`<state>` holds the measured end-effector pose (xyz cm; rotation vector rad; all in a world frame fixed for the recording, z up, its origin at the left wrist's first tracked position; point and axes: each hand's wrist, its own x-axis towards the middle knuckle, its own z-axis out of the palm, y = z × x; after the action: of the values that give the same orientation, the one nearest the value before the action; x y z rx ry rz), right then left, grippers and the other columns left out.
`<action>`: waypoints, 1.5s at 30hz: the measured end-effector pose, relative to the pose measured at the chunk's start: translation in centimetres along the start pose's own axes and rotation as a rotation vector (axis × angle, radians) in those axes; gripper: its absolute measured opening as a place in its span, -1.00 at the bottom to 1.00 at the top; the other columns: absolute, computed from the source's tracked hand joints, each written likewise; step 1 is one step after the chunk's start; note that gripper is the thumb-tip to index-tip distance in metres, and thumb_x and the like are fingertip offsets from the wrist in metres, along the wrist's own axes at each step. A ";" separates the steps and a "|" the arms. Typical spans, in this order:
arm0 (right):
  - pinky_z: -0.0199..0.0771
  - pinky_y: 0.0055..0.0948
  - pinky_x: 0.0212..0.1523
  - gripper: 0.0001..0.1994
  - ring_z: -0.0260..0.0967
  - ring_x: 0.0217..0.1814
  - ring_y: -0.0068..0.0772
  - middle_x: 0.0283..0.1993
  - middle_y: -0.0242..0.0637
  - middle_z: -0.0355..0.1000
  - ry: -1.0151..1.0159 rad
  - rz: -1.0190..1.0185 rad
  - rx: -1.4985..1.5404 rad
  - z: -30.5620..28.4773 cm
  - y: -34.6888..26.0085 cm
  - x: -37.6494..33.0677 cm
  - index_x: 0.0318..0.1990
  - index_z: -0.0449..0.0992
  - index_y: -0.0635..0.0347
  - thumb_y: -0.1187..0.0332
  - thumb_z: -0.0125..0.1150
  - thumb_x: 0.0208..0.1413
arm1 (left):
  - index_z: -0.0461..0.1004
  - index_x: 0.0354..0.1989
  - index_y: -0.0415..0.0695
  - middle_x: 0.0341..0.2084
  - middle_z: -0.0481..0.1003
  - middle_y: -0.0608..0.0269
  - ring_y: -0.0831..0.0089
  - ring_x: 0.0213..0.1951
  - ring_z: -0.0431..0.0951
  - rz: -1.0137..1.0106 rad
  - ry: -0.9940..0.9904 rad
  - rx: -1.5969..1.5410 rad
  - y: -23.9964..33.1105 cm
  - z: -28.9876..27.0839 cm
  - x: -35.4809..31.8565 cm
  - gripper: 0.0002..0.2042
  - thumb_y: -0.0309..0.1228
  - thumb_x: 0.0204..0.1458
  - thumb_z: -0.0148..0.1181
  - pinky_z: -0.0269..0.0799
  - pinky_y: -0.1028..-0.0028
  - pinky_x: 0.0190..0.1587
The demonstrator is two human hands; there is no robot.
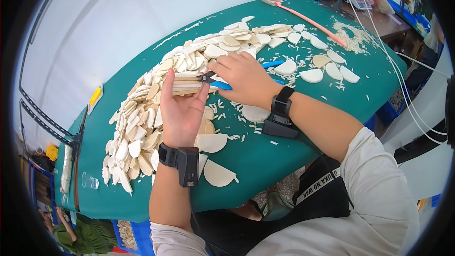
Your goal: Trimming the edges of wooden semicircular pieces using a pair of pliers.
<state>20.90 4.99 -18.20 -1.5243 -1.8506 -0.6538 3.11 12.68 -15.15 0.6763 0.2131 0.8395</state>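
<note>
While both hands meet at frame centre – left hand [181, 109] clasps a stack of pale wooden pieces [186, 83] | right hand [244, 77] squeezes blue-handled cutters [219, 82] at the stack's end | green table [284, 151] – wooden pieces heaped left.

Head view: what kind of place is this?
Probably a small craft or production workshop. A green-covered table carries a big pile of pale half-round pieces and scattered offcuts. The left hand holds a stack of pieces while the right hand works blue-handled cutters on it.
</note>
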 end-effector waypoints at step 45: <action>0.39 -0.22 -0.05 -0.49 0.44 0.01 -0.21 -0.10 -0.28 0.44 -0.022 0.030 -0.012 -0.2 -1.7 -0.4 0.10 0.47 0.12 0.26 0.42 -0.05 | 0.27 0.16 -0.34 0.02 0.46 -0.07 0.03 0.06 0.53 0.133 -0.002 -0.031 -1.4 -0.7 0.1 -0.51 -0.15 0.30 0.14 0.42 0.19 0.21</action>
<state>19.28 4.26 -18.31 -1.5698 -1.8393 -0.6380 3.76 12.45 -16.52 0.6676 0.1544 0.9681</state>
